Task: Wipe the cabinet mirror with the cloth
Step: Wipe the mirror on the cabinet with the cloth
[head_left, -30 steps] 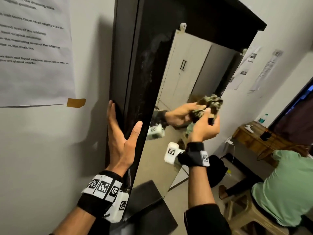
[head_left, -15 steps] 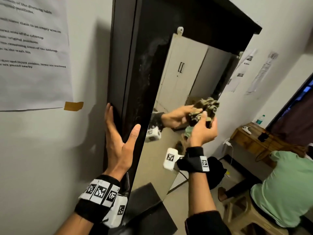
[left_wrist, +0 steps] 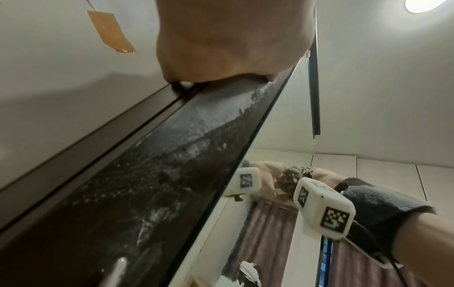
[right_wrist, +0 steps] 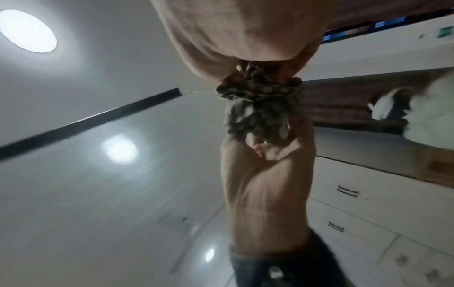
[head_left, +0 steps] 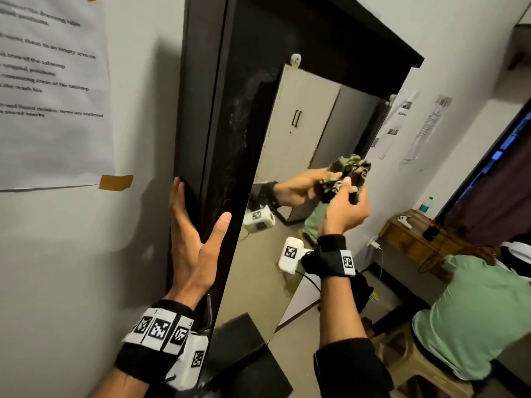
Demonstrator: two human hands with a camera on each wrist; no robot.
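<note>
Mirror [head_left: 290, 173]: hung on the front of a dark cabinet [head_left: 207, 90]; glass reflected pale wardrobes and the person's own arm.
Cloth [head_left: 352, 168]: bunched into a wad, patterned olive and dark, pressed against the glass at about mid-height near the right edge.
Right hand [head_left: 343, 209]: fingers and thumb curled tight round the cloth; the right wrist view showed the wad meeting its own reflection, so contact looked real.
Left hand [head_left: 191, 239]: fingers straight, thumb spread, braced flat on the cabinet's left edge; it held nothing.
Frame strip [left_wrist: 172, 159]: dark band left of the glass carried whitish streaks and specks, plainly seen in the left wrist view.
Step in hand: judged to be a wiping stroke on the right part of the glass.
Technique note: spreading the wad flatter would cover more per pass; overlapping strokes from top down would likely avoid missed bands.
Pressure note: firm but even, with the left hand steadying the cabinet so it did not rock.
Risk: a tight wad may smear rather than lift; corners by the clip [head_left: 295, 59] could be skipped.
Bystander: a person in a green shirt [head_left: 471, 320] sat at right, well apart.
</note>
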